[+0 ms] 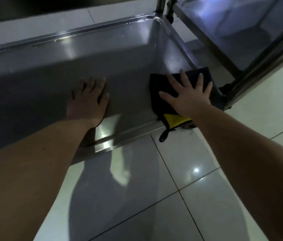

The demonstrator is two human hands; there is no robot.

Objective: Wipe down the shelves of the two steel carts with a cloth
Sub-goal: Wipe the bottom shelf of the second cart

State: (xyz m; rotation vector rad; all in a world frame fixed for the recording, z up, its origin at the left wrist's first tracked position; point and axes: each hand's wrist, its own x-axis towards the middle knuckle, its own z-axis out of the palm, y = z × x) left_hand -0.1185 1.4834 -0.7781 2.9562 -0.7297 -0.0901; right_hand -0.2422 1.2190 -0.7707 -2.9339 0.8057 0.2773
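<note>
We find the low stainless steel cart shelf with a raised rim (85, 54) largely unwiped to the left of the dark folded cloth with a yellow corner (161, 101), which lies in its near right corner, one edge overhanging the rim. Our right hand (187, 96) presses flat on the cloth, fingers (200, 80) spread, gripping nothing. Our left hand (88, 100) rests palm-down, empty, bracing on bare steel just beside.

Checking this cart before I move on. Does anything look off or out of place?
Only a small thing: the cloth under the right hand overhangs the shelf's near rim, its yellow corner and hanging loop dangling over the floor. No spills or damage show.
</note>
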